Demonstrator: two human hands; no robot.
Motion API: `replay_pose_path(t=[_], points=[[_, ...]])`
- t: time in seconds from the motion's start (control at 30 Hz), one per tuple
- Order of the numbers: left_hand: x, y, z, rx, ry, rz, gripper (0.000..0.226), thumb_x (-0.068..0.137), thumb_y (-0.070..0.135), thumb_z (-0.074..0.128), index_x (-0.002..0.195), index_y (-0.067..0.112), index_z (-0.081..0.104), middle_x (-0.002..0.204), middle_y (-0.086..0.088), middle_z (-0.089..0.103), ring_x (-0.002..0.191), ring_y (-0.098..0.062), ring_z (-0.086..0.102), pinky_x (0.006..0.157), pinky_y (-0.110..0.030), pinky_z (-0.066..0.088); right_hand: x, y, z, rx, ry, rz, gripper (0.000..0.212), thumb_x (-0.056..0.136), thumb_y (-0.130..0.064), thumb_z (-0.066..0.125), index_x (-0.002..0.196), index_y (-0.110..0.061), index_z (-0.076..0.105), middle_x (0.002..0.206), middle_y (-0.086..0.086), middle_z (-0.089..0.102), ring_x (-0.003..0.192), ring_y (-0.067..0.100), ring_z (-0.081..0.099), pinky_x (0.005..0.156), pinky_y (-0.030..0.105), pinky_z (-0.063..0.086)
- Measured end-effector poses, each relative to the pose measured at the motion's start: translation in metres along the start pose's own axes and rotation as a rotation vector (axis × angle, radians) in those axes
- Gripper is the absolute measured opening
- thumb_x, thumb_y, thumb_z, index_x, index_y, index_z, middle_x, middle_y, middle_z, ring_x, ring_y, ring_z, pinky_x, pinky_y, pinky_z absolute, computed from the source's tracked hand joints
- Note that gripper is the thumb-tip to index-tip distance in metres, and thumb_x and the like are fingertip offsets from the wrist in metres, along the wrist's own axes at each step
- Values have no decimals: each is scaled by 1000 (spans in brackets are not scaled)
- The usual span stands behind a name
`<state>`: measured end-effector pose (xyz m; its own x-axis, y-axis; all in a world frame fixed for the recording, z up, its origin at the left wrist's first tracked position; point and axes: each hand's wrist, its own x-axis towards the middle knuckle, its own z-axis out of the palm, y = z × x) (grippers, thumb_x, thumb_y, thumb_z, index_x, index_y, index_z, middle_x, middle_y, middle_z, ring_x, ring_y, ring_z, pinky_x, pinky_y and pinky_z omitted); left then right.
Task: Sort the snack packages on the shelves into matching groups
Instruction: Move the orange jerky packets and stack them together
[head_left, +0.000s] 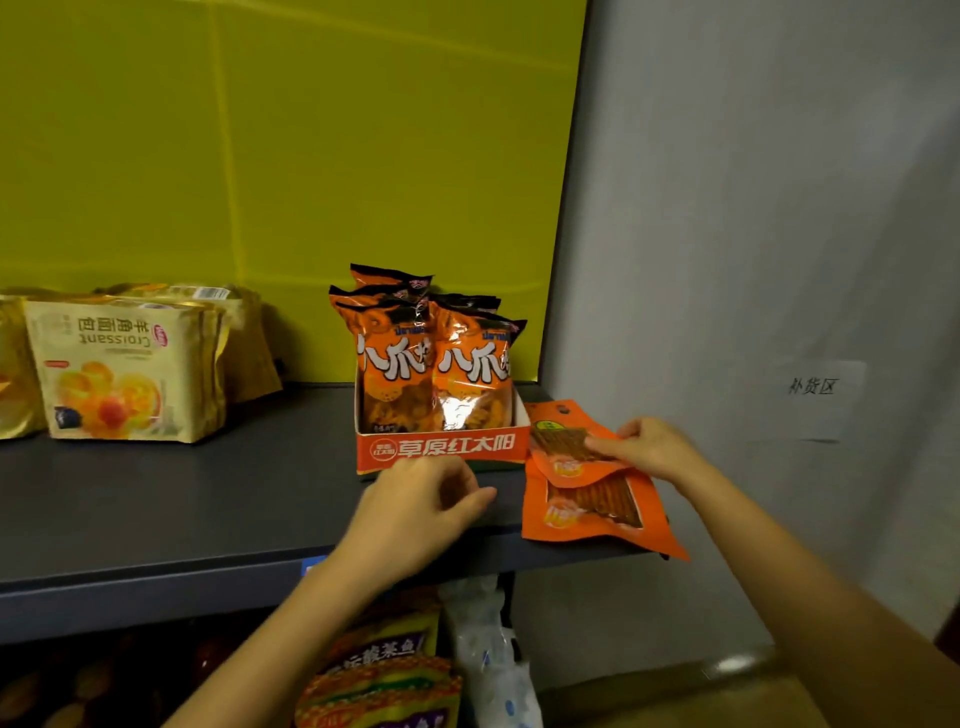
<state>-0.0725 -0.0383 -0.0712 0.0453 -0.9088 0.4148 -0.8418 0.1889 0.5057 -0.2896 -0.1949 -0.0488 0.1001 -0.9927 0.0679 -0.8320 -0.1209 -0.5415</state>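
Observation:
A red display box (441, 448) on the dark shelf (156, 509) holds several upright orange snack bags (431, 364). To its right lie two flat orange packets with clear windows, one (563, 441) on top of the other (592, 514), which overhangs the shelf's right front corner. My right hand (649, 449) pinches the top packet by its right edge. My left hand (421, 499) hovers just in front of the box with curled fingers and holds nothing. Gold croissant bags (124, 369) stand at the shelf's left.
A yellow panel backs the shelf and a grey wall (753, 208) with a paper label (813, 387) stands to the right. On the lower shelf are yellow-purple snack bags (379, 670) and a white-blue pack (493, 654). A cardboard box (701, 701) sits on the floor.

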Motion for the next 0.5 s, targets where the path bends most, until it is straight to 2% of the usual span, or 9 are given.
replay_pose_path(t=[0.07, 0.13, 0.23, 0.33, 0.4, 0.47, 0.5], points=[[12, 12, 16, 67, -15, -52, 37, 84, 56, 49, 94, 24, 66, 93, 8, 68, 86, -7, 60, 74, -29, 50, 7, 1, 1, -89, -52, 3, 45, 76, -54, 65, 80, -8, 62, 86, 10, 61, 82, 26, 58, 63, 28, 42], [24, 23, 26, 121, -48, -103, 49, 82, 63, 45, 91, 21, 69, 91, 5, 69, 82, -11, 60, 64, -25, 44, 14, 3, 3, -102, -87, 8, 47, 74, -57, 65, 63, -14, 52, 79, 8, 59, 76, 24, 57, 52, 25, 37], [37, 34, 40, 146, -112, -175, 63, 75, 72, 46, 84, 14, 69, 82, 1, 70, 73, -13, 61, 56, -22, 40, 19, 6, 4, -75, -111, -6, 44, 77, -56, 63, 61, -19, 45, 78, 5, 57, 80, 23, 55, 60, 26, 40], [44, 39, 52, 159, -127, -198, 55, 69, 69, 58, 71, 15, 62, 74, 0, 66, 69, -14, 62, 54, -22, 39, 24, 12, 6, -113, -61, -35, 41, 86, -50, 54, 61, -20, 40, 84, 7, 55, 84, 24, 53, 70, 29, 39], [47, 38, 56, 125, -146, -210, 46, 72, 63, 61, 68, 18, 56, 77, 1, 65, 75, -16, 64, 58, -24, 42, 24, 18, 5, -87, -15, -58, 40, 91, -42, 49, 60, -19, 40, 82, 11, 56, 86, 28, 54, 69, 29, 36], [49, 35, 57, 34, -180, -218, 37, 77, 54, 62, 67, 19, 55, 82, 0, 67, 82, -18, 66, 66, -30, 49, 22, 25, -2, 3, 51, -73, 35, 94, -34, 46, 66, -15, 47, 95, 20, 63, 94, 34, 58, 70, 30, 35], [50, 35, 56, -45, -204, -211, 32, 80, 49, 61, 66, 21, 54, 85, -1, 68, 84, -18, 66, 72, -34, 52, 20, 28, -7, 67, 86, -80, 31, 95, -32, 46, 74, -11, 54, 104, 23, 65, 100, 36, 58, 72, 33, 37]])
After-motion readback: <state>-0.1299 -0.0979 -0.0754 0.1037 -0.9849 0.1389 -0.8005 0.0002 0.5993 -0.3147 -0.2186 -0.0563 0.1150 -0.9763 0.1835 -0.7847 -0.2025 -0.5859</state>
